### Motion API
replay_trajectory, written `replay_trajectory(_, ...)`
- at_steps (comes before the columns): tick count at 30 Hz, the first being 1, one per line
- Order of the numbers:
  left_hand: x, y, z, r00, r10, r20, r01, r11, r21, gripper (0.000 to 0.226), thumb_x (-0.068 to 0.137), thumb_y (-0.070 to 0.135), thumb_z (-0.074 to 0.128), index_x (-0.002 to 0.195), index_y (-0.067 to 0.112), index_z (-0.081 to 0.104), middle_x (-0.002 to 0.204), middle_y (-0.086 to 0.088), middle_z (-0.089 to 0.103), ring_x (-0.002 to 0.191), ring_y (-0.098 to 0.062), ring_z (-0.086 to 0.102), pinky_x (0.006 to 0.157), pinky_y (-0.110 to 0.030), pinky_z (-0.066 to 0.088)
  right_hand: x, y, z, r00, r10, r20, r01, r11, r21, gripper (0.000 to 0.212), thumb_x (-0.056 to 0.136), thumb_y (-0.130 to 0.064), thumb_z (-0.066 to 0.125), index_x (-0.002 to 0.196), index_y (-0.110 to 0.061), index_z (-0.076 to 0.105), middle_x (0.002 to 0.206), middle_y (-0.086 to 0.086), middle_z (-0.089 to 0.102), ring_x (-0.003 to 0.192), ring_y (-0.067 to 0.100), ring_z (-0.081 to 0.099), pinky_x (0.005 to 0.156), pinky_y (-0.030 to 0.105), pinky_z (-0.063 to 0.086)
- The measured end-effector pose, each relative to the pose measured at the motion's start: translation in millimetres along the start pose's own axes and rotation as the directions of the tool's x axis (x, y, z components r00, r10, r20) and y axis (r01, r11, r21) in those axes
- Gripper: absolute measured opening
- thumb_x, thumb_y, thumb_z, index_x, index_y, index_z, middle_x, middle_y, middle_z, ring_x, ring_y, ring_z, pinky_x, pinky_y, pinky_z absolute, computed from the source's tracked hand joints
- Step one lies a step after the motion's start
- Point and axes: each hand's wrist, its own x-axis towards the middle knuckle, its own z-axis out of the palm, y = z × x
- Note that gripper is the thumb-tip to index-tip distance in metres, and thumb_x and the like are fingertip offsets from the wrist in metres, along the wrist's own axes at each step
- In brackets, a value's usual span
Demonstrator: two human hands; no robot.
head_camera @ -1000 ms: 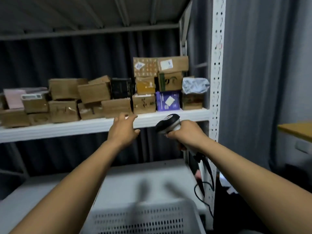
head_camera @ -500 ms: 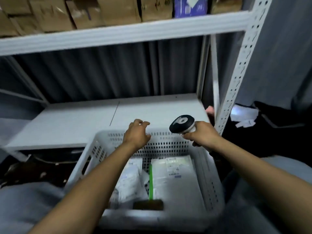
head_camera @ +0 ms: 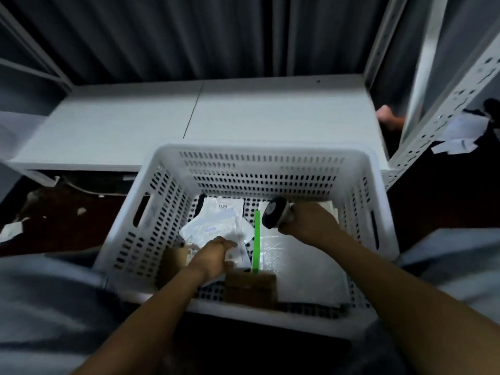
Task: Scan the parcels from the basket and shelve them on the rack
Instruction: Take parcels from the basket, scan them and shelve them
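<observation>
Pick step: left hand [head_camera: 216, 257] rested on white parcel [head_camera: 216, 226] in basket [head_camera: 259, 152], grip unclear; right hand [head_camera: 311, 220] gripped scanner [head_camera: 276, 216]. Next move likely required lifting it label-up.

Parcel storeroom, steel rack [head_camera: 443, 117], parcel basket [head_camera: 259, 163]

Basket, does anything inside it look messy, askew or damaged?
The white mailers at the basket's left side lie overlapped and skewed, while the bubble mailer on the right lies flat. No tear or spill shows.
</observation>
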Motion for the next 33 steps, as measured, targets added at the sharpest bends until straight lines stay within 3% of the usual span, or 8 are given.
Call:
replay_trajectory(4, 33.9, -6.3, 26.9, 0.983, 0.053, 0.178, -0.057, 0.998, 0.017, 0.059, 0.090, 0.026, 0.066, 0.144, 0.020, 0.043, 0.149, -0.008, 0.040, 0.134, -0.025, 0.039, 0.109, -0.026, 0.028, 7.0, 12.3, 23.5, 0.995, 0.065, 0.077, -0.062, 0.997, -0.046, 0.027, 0.087, -0.035, 0.063, 0.076, -0.012, 0.054, 0.072, 0.001, 0.053, 0.075, 0.021, 0.057, 0.064, 0.029, 0.041)
replay_trajectory(10, 71.9, -7.0, 52.8, 0.927, 0.055, 0.372, -0.080, 0.995, 0.053, 0.073, 0.089, 0.040, 0.065, 0.150, 0.020, 0.030, 0.155, -0.007, 0.032, 0.140, -0.026, 0.032, 0.113, -0.036, 0.028, 12.0, 23.1, 42.2, 0.987, 0.080, 0.136, -0.070, 0.995, -0.078, 0.028, 0.089, -0.038, 0.063, 0.080, -0.013, 0.056, 0.075, 0.002, 0.054, 0.075, 0.022, 0.058, 0.066, 0.030, 0.044)
replay_trajectory(15, 77.7, -4.2, 73.9, 0.828, 0.044, 0.559, -0.113, 0.990, 0.089, 0.053, 0.088, 0.035, 0.067, 0.134, 0.016, 0.047, 0.133, -0.010, 0.054, 0.121, -0.030, 0.051, 0.098, -0.035, 0.040, 15.5, 30.4, 43.6, 0.991, 0.091, 0.096, -0.088, 0.996, -0.030, 0.030, 0.087, -0.039, 0.065, 0.086, -0.010, 0.062, 0.073, 0.000, 0.052, 0.072, 0.019, 0.053, 0.065, 0.029, 0.040)
replay_trajectory(21, 80.6, -6.6, 67.3, 0.863, 0.048, 0.503, -0.105, 0.991, 0.086, 0.073, 0.077, 0.035, 0.077, 0.139, 0.019, 0.044, 0.137, -0.006, 0.053, 0.123, -0.027, 0.051, 0.104, -0.039, 0.040, 11.5, 31.6, 36.4, 0.993, 0.107, 0.047, -0.109, 0.993, 0.042, 0.029, 0.084, -0.041, 0.069, 0.077, -0.014, 0.059, 0.071, -0.001, 0.054, 0.069, 0.017, 0.054, 0.057, 0.027, 0.036)
replay_trajectory(25, 84.0, -8.3, 72.0, 0.867, 0.026, 0.498, -0.165, 0.957, 0.237, 0.073, 0.073, 0.044, 0.078, 0.136, 0.026, 0.046, 0.135, -0.009, 0.050, 0.119, -0.028, 0.051, 0.099, -0.038, 0.044, 4.2, 33.3, 33.9, 0.995, 0.097, 0.032, -0.099, 0.994, 0.052, 0.030, 0.084, -0.041, 0.069, 0.077, -0.013, 0.058, 0.067, -0.005, 0.050, 0.069, 0.016, 0.052, 0.060, 0.027, 0.037)
replay_trajectory(28, 88.4, -3.6, 73.5, 0.861, -0.014, 0.508, -0.204, 0.906, 0.371, 0.082, 0.078, 0.054, 0.069, 0.147, 0.029, 0.032, 0.145, -0.015, 0.033, 0.132, -0.037, 0.035, 0.106, -0.047, 0.034, -0.5, 34.5, 31.1, 0.995, 0.095, 0.030, -0.097, 0.993, 0.071, 0.031, 0.084, -0.039, 0.069, 0.082, -0.008, 0.065, 0.072, 0.000, 0.056, 0.069, 0.016, 0.054, 0.062, 0.028, 0.039)
replay_trajectory(30, 85.6, 1.1, 79.1, 0.852, -0.015, 0.523, -0.197, 0.917, 0.347, 0.082, 0.083, 0.052, 0.065, 0.150, 0.025, 0.027, 0.149, -0.017, 0.028, 0.135, -0.038, 0.030, 0.109, -0.047, 0.032, -1.4, 36.2, 30.0, 0.995, 0.092, 0.027, -0.094, 0.992, 0.085, 0.032, 0.084, -0.038, 0.069, 0.085, -0.006, 0.067, 0.073, 0.001, 0.058, 0.069, 0.016, 0.055, 0.062, 0.028, 0.041)
replay_trajectory(33, 79.2, -2.8, 87.4, 0.904, -0.013, 0.426, -0.113, 0.956, 0.269, 0.068, 0.082, 0.041, 0.071, 0.141, 0.027, 0.040, 0.146, -0.010, 0.037, 0.130, -0.031, 0.040, 0.107, -0.041, 0.038, -1.2, 39.4, 29.1, 0.994, 0.109, 0.029, -0.111, 0.989, 0.096, 0.030, 0.084, -0.038, 0.069, 0.072, -0.012, 0.061, 0.065, -0.003, 0.054, 0.062, 0.012, 0.051, 0.055, 0.026, 0.038)
